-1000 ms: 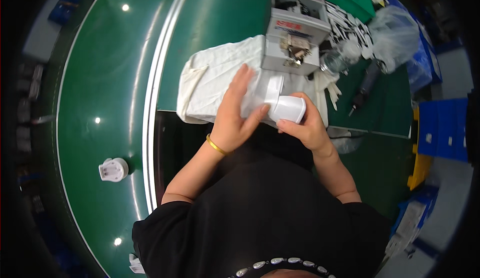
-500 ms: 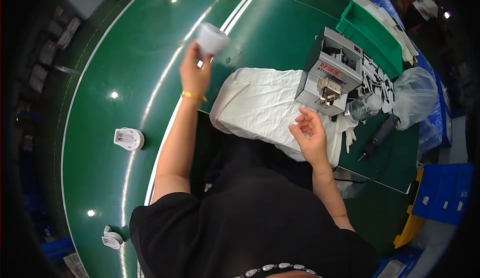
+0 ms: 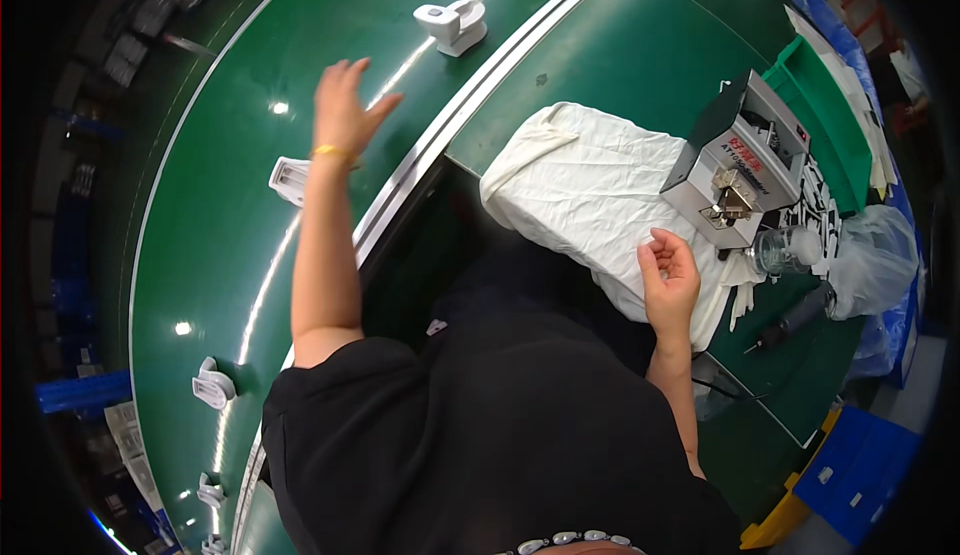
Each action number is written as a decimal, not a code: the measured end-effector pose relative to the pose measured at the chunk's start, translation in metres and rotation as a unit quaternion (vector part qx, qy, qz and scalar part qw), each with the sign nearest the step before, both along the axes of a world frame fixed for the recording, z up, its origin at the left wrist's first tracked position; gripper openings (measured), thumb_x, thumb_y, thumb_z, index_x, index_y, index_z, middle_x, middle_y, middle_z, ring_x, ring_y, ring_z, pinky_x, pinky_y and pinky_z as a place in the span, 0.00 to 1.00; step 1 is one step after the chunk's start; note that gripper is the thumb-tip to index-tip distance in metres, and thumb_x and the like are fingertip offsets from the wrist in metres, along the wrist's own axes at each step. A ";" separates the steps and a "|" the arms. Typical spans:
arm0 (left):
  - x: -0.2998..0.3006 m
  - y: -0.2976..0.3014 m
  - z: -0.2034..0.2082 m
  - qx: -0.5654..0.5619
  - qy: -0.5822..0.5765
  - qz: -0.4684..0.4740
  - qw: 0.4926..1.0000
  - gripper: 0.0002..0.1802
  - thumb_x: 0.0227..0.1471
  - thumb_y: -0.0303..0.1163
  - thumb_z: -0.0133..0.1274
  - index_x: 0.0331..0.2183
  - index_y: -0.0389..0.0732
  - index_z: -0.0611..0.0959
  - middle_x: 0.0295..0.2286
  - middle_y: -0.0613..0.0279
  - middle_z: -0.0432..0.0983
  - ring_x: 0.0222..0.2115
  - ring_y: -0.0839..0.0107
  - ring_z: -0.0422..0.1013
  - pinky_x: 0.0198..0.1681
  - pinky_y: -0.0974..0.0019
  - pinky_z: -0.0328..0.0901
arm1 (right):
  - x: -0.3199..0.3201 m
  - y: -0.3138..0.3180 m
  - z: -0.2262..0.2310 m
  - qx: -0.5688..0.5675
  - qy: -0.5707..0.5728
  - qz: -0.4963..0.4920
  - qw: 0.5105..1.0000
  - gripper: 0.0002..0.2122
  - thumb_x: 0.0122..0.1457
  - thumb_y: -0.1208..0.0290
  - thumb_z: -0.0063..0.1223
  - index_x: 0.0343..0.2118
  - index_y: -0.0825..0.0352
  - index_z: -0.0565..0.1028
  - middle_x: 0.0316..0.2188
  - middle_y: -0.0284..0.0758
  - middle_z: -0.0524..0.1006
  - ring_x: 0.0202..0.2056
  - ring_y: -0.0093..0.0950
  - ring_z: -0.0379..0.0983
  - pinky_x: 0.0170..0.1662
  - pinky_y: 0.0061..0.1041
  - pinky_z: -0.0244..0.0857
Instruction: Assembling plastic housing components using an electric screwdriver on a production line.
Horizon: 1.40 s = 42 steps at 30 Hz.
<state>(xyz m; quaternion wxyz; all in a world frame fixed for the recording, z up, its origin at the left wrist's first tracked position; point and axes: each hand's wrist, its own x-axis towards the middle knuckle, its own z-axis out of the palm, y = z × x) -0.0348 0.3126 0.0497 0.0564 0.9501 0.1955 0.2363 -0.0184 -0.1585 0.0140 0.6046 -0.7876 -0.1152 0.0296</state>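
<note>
My left hand (image 3: 348, 105) is stretched over the green belt, fingers spread, with nothing in it. A small white toilet-shaped piece (image 3: 452, 27) stands on the belt ahead and to the right of that hand, apart from it. Partly behind the left wrist lies another white piece (image 3: 290, 183) with a recessed rectangular face. My right hand (image 3: 670, 280) hovers over the white cloth (image 3: 590, 170), thumb and fingers curled together; whatever lies between them, if anything, is too small to make out. A grey boxy machine (image 3: 740, 170) sits just beyond it.
More white pieces (image 3: 213, 385) lie along the belt toward the near left. Right of the machine are a green bin (image 3: 830, 125), a clear jar (image 3: 785, 252), a dark powered screwdriver (image 3: 797, 320) and clear plastic bags (image 3: 875, 255). A blue bin (image 3: 850, 475) is at lower right.
My left hand has let go of the white piece it held; a toilet-shaped piece now stands on the belt near it. The view has turned, and my right hand remains over the cloth.
</note>
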 end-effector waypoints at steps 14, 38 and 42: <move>-0.121 0.089 -0.053 -0.419 -0.208 0.042 0.883 0.16 0.55 0.36 0.58 0.40 0.34 0.83 0.38 0.60 0.79 0.41 0.71 0.74 0.45 0.68 0.69 | 0.003 0.005 -0.008 0.021 -0.054 0.009 0.998 0.11 0.57 0.78 0.61 0.43 0.68 0.77 0.31 0.30 0.76 0.30 0.17 0.72 0.36 0.17 0.67; -0.008 -0.335 0.012 -0.416 0.059 -0.618 0.664 0.41 0.35 0.29 0.74 0.50 0.39 0.68 0.54 0.48 0.64 0.54 0.58 0.64 0.58 0.57 0.59 | -0.040 -0.079 0.059 0.324 0.198 0.035 0.924 0.25 0.60 0.64 0.54 0.57 0.71 0.62 0.46 0.36 0.73 0.47 0.22 0.70 0.52 0.25 0.65; -0.009 -0.336 -0.004 -0.643 0.124 -0.550 0.518 0.53 0.31 0.24 0.74 0.53 0.42 0.57 0.55 0.51 0.60 0.55 0.62 0.63 0.58 0.57 0.60 | -0.031 -0.091 0.075 0.180 0.209 0.065 0.959 0.24 0.58 0.66 0.60 0.55 0.68 0.67 0.42 0.36 0.77 0.43 0.23 0.74 0.45 0.23 0.69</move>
